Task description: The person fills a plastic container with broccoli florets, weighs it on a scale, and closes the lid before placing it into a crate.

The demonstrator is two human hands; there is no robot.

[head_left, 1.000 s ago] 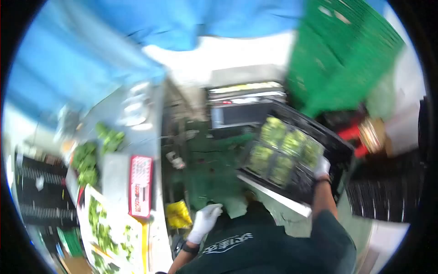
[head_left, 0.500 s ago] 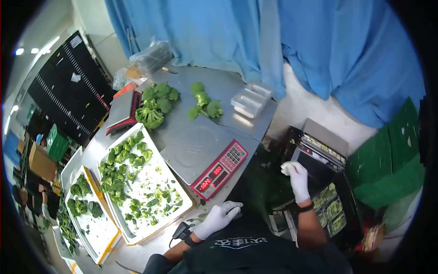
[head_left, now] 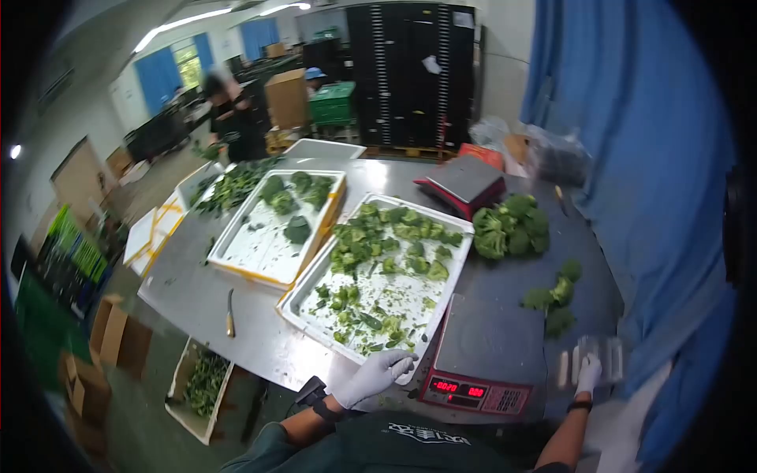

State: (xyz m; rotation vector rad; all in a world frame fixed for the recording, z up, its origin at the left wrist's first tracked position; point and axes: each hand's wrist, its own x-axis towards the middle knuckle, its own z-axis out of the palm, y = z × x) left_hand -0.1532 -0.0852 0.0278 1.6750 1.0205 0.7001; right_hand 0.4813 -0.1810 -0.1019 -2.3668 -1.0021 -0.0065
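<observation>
My left hand (head_left: 375, 376), in a white glove, rests at the near edge of the steel table (head_left: 197, 292). It holds nothing and lies just below a white tray (head_left: 309, 315) of cut broccoli florets. My right hand (head_left: 587, 373), also gloved, reaches to the far right and grips a blurred stack of clear plastic containers (head_left: 605, 355). Between my hands stands a grey scale (head_left: 485, 339) with a red display panel. Loose broccoli pieces (head_left: 556, 296) lie just beyond the containers.
Whole broccoli heads (head_left: 511, 227) lie by a second, red scale (head_left: 465, 180). Another white tray (head_left: 260, 244) holds broccoli at the left. A knife (head_left: 229, 314) lies on the table. A blue curtain (head_left: 654, 173) hangs on the right. Another person (head_left: 229, 118) works at the far end. Boxes (head_left: 110, 347) stand on the floor.
My view swung from a black crate of packed broccoli on the right back to the table. My right hand left the crate and went to the clear containers. My left hand stayed at the table edge.
</observation>
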